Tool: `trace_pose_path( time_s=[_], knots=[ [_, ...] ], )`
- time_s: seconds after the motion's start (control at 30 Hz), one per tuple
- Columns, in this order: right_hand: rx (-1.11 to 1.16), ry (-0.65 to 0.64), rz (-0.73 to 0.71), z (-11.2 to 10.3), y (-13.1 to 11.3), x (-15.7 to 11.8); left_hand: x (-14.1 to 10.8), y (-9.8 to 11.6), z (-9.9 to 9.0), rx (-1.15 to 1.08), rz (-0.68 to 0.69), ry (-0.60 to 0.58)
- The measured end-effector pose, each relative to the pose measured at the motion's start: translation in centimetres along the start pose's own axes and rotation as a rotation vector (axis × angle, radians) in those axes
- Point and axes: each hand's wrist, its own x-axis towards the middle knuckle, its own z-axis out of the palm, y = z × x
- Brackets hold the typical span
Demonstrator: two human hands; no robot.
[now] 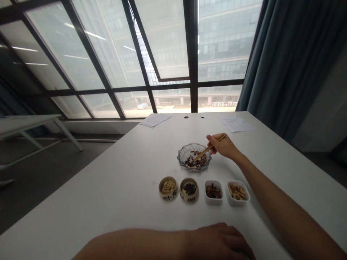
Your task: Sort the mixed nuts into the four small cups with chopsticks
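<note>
Our wooden chopsticks (208, 147) sit in a narrow grip of our right hand (222, 146), and their tips reach inside the glass bowl (184, 154), above the dark mixed nuts (195, 162). We cannot tell if they pinch a piece. Just before us are two ceramic cups (168, 189) and two white dishes (213, 193) on the white table (114, 202). Our left hand (217, 242) rests on the table, holding nothing.

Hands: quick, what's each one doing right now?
Left hand: open, holding nothing.
Right hand: closed, holding chopsticks.
</note>
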Motion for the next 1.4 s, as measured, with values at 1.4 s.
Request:
trace_pose_path(
  time_s=[1.4],
  knots=[
    [0.006,0.155,-0.124,-2.3,-5.1,-1.7,0.4,0.9,0.1,-0.005,-0.007,0.093]
  ],
)
